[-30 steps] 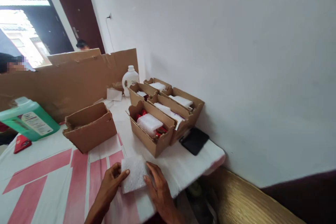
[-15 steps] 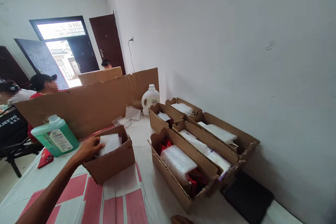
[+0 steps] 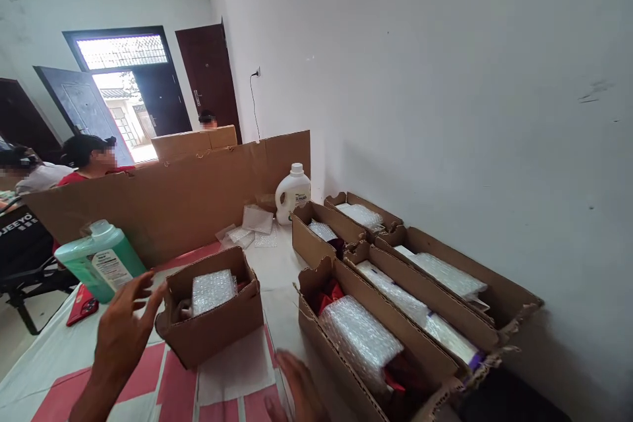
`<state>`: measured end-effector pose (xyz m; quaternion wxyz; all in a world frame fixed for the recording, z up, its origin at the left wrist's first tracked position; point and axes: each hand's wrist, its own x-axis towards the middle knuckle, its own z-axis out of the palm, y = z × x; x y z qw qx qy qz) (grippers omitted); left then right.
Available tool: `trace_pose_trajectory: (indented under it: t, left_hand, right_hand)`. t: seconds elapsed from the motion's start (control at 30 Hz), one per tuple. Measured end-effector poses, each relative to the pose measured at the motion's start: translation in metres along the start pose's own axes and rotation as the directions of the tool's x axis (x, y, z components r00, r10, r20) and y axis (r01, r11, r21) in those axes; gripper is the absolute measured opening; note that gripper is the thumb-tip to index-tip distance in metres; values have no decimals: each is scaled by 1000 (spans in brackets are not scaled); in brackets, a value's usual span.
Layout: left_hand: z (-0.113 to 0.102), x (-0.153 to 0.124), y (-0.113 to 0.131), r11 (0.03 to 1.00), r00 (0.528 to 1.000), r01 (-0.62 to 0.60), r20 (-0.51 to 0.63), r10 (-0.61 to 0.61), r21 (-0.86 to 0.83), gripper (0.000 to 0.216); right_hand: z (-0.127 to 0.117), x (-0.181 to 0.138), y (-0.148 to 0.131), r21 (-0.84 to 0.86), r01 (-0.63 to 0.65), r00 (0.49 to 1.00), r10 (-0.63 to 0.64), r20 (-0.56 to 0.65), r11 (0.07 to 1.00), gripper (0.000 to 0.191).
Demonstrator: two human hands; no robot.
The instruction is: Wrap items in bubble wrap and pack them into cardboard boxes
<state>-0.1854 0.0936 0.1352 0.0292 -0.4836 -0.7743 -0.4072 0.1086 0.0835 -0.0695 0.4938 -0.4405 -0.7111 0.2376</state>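
Note:
A small cardboard box (image 3: pixel 225 336) stands on the table with a bubble-wrapped package (image 3: pixel 212 291) inside it. Just left of that box is my left hand (image 3: pixel 123 323), fingers spread and holding nothing; its fingertips are close to the box's left rim. My right hand (image 3: pixel 297 386) enters from the bottom edge, slightly blurred, fingers apart and without anything in them. It lies between the small box and a longer cardboard box (image 3: pixel 326 343), which holds a bubble-wrapped bundle (image 3: pixel 361 336) and red cloth (image 3: pixel 332 293).
More open cardboard boxes (image 3: pixel 430 336) with wrapped items line the wall. A green liquid bottle (image 3: pixel 101 260) and red phone (image 3: pixel 82 306) are at left. Behind, a white jug (image 3: pixel 294 194) and flat clear packets (image 3: pixel 257 219) sit before a cardboard partition (image 3: pixel 198 201). People sit beyond it.
My left hand has let go of the package in the small box and drawn back left, opening. My right hand has come further into view. The view has shifted slightly.

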Motion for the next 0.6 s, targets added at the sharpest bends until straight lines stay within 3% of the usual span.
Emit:
trace_pose_trajectory:
  t: [0.03,0.07,0.17,0.27,0.33,0.47,0.6]
  left_hand:
    - [5,-16,-13,995,991,78,-103,-84,-60,70]
    - [14,-33,-25,976,977,165,-112,-181,-143,72]
    - [50,-73,-54,863,939,341,95,-330,-374,69]
    - [71,-86,-70,824,917,398,160,-365,-404,65]
    - [67,-84,-79,809,904,426,159,-397,-406,70]
    - [30,-89,-99,783,874,477,119,-472,-399,81]
    - [15,-127,-93,847,928,371,110,-357,-380,72]
  right_hand:
    - [6,19,-2,21,-3,1000,3,-5,1000,54]
    - [12,39,-4,39,-26,1000,26,-11,999,60]
    - [23,90,-9,96,-91,996,88,35,991,57]
    - [34,107,-24,192,-129,986,106,127,973,52]
    - [45,98,-41,205,-121,984,90,152,971,54]
    - [62,58,-71,201,-79,975,33,222,976,66]
    - [35,38,-71,253,-120,972,61,228,960,63]
